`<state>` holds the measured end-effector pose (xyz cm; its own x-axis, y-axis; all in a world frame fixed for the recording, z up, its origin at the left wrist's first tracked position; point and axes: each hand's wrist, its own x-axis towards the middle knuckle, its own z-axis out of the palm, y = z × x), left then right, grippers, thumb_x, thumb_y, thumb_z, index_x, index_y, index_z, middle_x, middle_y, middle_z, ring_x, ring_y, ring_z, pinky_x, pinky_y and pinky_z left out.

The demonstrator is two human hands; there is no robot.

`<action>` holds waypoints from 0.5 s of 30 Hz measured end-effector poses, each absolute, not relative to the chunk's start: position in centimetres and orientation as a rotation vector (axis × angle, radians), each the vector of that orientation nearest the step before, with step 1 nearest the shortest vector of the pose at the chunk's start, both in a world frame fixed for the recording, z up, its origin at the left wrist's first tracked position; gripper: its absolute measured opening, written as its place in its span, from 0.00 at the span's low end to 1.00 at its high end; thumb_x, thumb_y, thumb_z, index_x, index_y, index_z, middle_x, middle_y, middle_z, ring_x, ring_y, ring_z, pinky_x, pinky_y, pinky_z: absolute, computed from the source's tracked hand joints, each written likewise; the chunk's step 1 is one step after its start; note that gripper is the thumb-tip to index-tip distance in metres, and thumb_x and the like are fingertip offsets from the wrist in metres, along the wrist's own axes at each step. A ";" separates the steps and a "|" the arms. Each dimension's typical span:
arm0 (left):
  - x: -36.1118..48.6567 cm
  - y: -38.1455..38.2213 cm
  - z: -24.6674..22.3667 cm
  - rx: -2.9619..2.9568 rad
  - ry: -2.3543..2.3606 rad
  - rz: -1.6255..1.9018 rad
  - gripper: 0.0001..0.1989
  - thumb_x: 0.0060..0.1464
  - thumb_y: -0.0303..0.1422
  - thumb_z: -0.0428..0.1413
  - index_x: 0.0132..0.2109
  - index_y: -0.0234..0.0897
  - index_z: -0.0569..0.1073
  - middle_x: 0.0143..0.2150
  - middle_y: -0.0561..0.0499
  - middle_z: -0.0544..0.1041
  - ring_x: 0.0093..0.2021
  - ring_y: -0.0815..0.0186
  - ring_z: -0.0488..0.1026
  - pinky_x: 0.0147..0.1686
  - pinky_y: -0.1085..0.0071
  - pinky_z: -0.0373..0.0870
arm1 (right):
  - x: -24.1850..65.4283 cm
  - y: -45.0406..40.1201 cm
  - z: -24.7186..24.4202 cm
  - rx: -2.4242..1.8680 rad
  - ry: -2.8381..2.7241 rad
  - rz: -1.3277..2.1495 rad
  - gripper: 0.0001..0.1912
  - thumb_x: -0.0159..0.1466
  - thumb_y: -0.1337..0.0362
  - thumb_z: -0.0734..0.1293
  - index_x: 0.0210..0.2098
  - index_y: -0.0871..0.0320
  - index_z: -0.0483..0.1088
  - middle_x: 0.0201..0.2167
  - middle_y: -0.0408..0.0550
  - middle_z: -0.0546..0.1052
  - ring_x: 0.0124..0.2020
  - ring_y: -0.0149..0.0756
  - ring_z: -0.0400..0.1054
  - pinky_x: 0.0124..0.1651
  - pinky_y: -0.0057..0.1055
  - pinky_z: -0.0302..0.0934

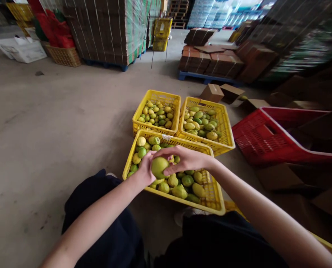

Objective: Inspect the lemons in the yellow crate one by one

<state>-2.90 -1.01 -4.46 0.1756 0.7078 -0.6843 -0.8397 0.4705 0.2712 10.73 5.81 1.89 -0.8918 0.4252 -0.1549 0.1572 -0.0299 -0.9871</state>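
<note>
A yellow-green lemon [159, 168] is held between both hands, above the nearest yellow crate [217, 193]. My left hand [146, 168] cups it from the left and below. From the right, my right hand [182, 158] curves over it, with thumb and fingers closed on its side. Under my hands the crate holds many loose lemons [179, 191], some yellow and some green. My hands and forearms hide part of this fruit.
Two more yellow crates of lemons, a left one [156, 128] and a right one [227, 123], stand behind the nearest crate. A red crate [261, 137] is at the right. Small cardboard boxes [212, 93] lie beyond, near a blue pallet [202, 77] of flattened cartons.
</note>
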 end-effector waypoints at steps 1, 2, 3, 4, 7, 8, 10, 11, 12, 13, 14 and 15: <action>-2.9 -1.1 -4.1 -0.175 0.835 1.088 0.09 0.56 0.34 0.51 0.34 0.33 0.73 0.32 0.46 0.77 0.34 0.61 0.76 0.33 0.69 0.72 | 10.4 5.5 2.3 -0.629 -2.014 2.037 0.21 0.45 0.77 0.75 0.40 0.63 0.77 0.34 0.42 0.80 0.34 0.30 0.71 0.37 0.22 0.63; -2.9 -1.2 -3.8 -0.160 0.826 1.072 0.10 0.56 0.34 0.51 0.35 0.33 0.73 0.32 0.45 0.78 0.33 0.61 0.76 0.32 0.69 0.72 | 10.2 5.4 2.4 -0.640 -2.004 2.010 0.20 0.46 0.76 0.74 0.40 0.63 0.77 0.34 0.43 0.80 0.35 0.30 0.71 0.37 0.22 0.64; -3.0 -1.3 -3.5 -0.140 0.815 1.054 0.10 0.57 0.35 0.50 0.35 0.33 0.74 0.32 0.45 0.78 0.32 0.61 0.76 0.31 0.69 0.72 | 10.3 5.4 2.2 -0.654 -1.992 1.955 0.19 0.48 0.75 0.74 0.40 0.64 0.77 0.35 0.44 0.80 0.36 0.31 0.71 0.38 0.23 0.64; -3.2 -1.3 -3.3 -0.122 0.804 1.044 0.11 0.58 0.34 0.50 0.35 0.33 0.74 0.31 0.45 0.78 0.31 0.62 0.76 0.29 0.70 0.72 | 10.5 5.7 1.6 -0.676 -1.971 1.872 0.16 0.50 0.74 0.74 0.40 0.64 0.77 0.36 0.45 0.79 0.38 0.33 0.71 0.39 0.24 0.65; -3.9 -1.2 -3.0 -0.116 0.809 1.050 0.10 0.56 0.30 0.49 0.35 0.31 0.74 0.27 0.46 0.77 0.25 0.66 0.74 0.24 0.73 0.70 | 12.3 7.5 -1.8 -0.847 -1.787 1.560 0.09 0.56 0.67 0.71 0.38 0.62 0.77 0.37 0.46 0.79 0.38 0.33 0.71 0.39 0.25 0.65; -4.2 -1.1 -2.9 -0.133 0.818 1.067 0.09 0.55 0.29 0.49 0.34 0.31 0.74 0.26 0.46 0.76 0.24 0.66 0.73 0.24 0.73 0.70 | 13.0 8.3 -3.6 -0.977 -1.727 1.467 0.08 0.57 0.67 0.70 0.37 0.61 0.77 0.34 0.44 0.79 0.36 0.32 0.70 0.37 0.24 0.65; -4.7 -0.9 -2.7 -0.183 0.854 1.124 0.08 0.53 0.27 0.50 0.33 0.31 0.73 0.24 0.48 0.75 0.23 0.67 0.73 0.25 0.72 0.72 | 14.6 9.5 -7.6 -1.336 -1.687 1.367 0.03 0.57 0.69 0.70 0.32 0.60 0.76 0.27 0.41 0.77 0.27 0.28 0.67 0.31 0.23 0.62; -5.0 -0.8 -2.6 -0.205 0.873 1.147 0.07 0.52 0.27 0.50 0.32 0.31 0.73 0.24 0.48 0.75 0.23 0.67 0.73 0.25 0.72 0.72 | 15.3 9.9 -9.8 -1.515 -1.711 1.372 0.02 0.56 0.71 0.70 0.29 0.59 0.76 0.24 0.39 0.76 0.24 0.27 0.65 0.29 0.23 0.61; -5.2 -0.7 -2.4 -0.220 0.889 1.166 0.07 0.52 0.27 0.50 0.32 0.32 0.72 0.24 0.48 0.74 0.23 0.67 0.73 0.25 0.72 0.72 | 15.8 10.0 -11.9 -1.601 -1.745 1.397 0.05 0.55 0.74 0.70 0.25 0.60 0.74 0.19 0.39 0.73 0.22 0.27 0.63 0.28 0.24 0.60; -5.5 -0.6 -2.2 -0.230 0.901 1.180 0.07 0.52 0.27 0.50 0.31 0.32 0.72 0.24 0.49 0.74 0.23 0.67 0.73 0.24 0.72 0.72 | 16.3 9.9 -14.0 -1.651 -1.781 1.417 0.09 0.53 0.77 0.70 0.21 0.60 0.73 0.16 0.38 0.70 0.22 0.28 0.63 0.29 0.26 0.61; -5.7 -0.5 -2.0 -0.233 0.906 1.190 0.07 0.52 0.27 0.50 0.31 0.32 0.72 0.24 0.49 0.74 0.23 0.67 0.73 0.24 0.72 0.72 | 16.5 9.6 -15.8 -1.698 -1.819 1.428 0.11 0.53 0.78 0.70 0.18 0.60 0.71 0.15 0.39 0.69 0.24 0.29 0.65 0.32 0.28 0.62; -5.9 -0.5 -1.8 -0.232 0.904 1.198 0.06 0.52 0.27 0.50 0.31 0.32 0.72 0.24 0.49 0.74 0.23 0.67 0.73 0.23 0.72 0.72 | 16.6 9.2 -17.5 -1.746 -1.857 1.429 0.12 0.54 0.78 0.70 0.18 0.60 0.70 0.17 0.40 0.70 0.27 0.31 0.67 0.35 0.30 0.63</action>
<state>-5.95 -0.52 -1.77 0.0744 0.7016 -0.7087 -0.8739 0.3882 0.2926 16.60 9.16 -17.52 -0.2709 0.8567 -0.4389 0.6436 -0.1779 -0.7444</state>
